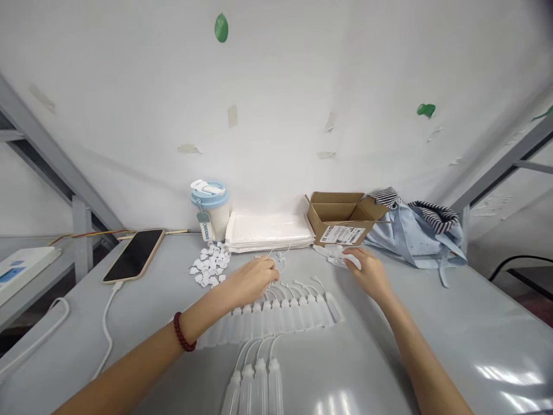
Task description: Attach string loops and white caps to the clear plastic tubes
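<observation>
My left hand point(254, 279), with a dark red bead bracelet at the wrist, is closed over the tops of a row of translucent bottles point(298, 314) with thin tubes; what its fingers hold is hidden. Beyond its fingertips lie thin clear tubes point(280, 259). My right hand point(367, 271) is closed at a small heap of clear plastic pieces point(334, 253) in front of the cardboard box; what it grips is too small to name. Several more bottles with curved tubes point(261, 383) lie nearer to me. White caps point(210, 265) are piled left of my left hand.
Along the wall stand a blue-lidded cup point(216, 216), a stack of white packets point(270, 230), an open cardboard box point(341, 219) and a light blue cloth bag point(410, 236). A phone point(135, 255) with a white cable point(106, 328) lies at the left.
</observation>
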A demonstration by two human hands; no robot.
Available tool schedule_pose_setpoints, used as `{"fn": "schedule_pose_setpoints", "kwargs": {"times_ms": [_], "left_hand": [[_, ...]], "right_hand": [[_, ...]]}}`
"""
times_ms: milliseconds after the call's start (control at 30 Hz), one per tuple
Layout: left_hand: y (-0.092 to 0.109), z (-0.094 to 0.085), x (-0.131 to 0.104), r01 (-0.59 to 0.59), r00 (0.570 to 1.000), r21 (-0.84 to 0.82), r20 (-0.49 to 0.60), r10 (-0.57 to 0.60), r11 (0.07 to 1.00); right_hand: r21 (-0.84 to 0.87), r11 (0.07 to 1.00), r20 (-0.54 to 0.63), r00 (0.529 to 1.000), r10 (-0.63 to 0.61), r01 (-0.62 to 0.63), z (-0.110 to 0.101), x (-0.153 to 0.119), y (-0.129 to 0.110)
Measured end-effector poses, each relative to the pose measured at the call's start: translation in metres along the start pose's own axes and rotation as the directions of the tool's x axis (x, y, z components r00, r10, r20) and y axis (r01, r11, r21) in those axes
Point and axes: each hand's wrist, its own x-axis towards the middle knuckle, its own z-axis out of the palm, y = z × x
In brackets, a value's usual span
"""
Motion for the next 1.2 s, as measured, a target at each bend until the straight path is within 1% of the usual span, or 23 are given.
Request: {"fn": "schedule_pose_setpoints", "kwargs": {"times_ms": [100,233,300,367,467,567,700,800,867,933,1000,1067,1133,1200], "left_hand": [[-0.003,0.001,0.004,0.007,0.999,-0.024,0.039,-0.006,1.000],[-0.005,-0.006,0.005,0.035,0.998,-0.083,0.056,-0.030,0.996],[-0.007,-0.011,0.004,0.053,0.998,-0.130,0.033,-0.050,0.990],[-0.012,-0.016,0.003,0.077,0.997,-0.196,-0.013,-0.081,0.978],[-0.021,-0.022,0.004,0.125,0.982,-0.327,-0.097,-0.165,0.937],[-0.028,-0.028,0.004,0.199,0.936,-0.474,-0.167,-0.310,0.858],[-0.033,-0.033,0.001,0.294,0.828,-0.633,-0.204,-0.522,0.716],[-0.034,-0.034,-0.004,0.335,0.751,-0.705,-0.202,-0.629,0.626],[-0.033,-0.034,-0.008,0.344,0.717,-0.734,-0.198,-0.669,0.585],[-0.031,-0.035,-0.012,0.344,0.700,-0.758,-0.186,-0.689,0.554],[-0.028,-0.037,-0.017,0.345,0.699,-0.786,-0.151,-0.699,0.514],[-0.024,-0.039,-0.021,0.349,0.690,-0.827,-0.092,-0.718,0.441],[-0.019,-0.039,-0.025,0.348,0.672,-0.867,-0.034,-0.740,0.356],[-0.014,-0.037,-0.030,0.338,0.663,-0.892,0.001,-0.748,0.298]], "right_hand": [[-0.084,0.995,0.000,0.999,-0.048,0.048,0.002,0.001,0.005],[-0.167,0.981,0.024,0.995,-0.096,0.098,0.006,0.000,0.010],[-0.195,0.973,0.031,0.993,-0.115,0.119,0.008,0.000,0.013],[-0.215,0.967,0.032,0.991,-0.133,0.137,0.010,-0.001,0.015],[-0.227,0.962,0.026,0.988,-0.153,0.155,0.012,0.000,0.016],[-0.217,0.963,0.018,0.987,-0.160,0.160,0.010,0.000,0.015],[-0.179,0.972,0.035,0.989,-0.146,0.150,0.006,0.001,0.009],[-0.138,0.982,0.076,0.990,-0.117,0.127,0.004,0.001,0.004],[-0.116,0.988,0.095,0.992,-0.087,0.098,0.004,0.000,0.002],[-0.099,0.993,0.110,0.993,-0.049,0.060,0.004,-0.001,0.000],[-0.081,0.996,0.132,0.991,-0.011,0.022,0.004,-0.002,-0.002],[-0.061,0.998,0.155,0.988,0.019,-0.009,0.003,-0.003,-0.002],[-0.041,0.999,0.168,0.985,0.037,-0.031,0.002,-0.005,-0.002],[-0.023,0.999,0.166,0.985,0.047,-0.044,-0.001,-0.005,-0.001]]}}
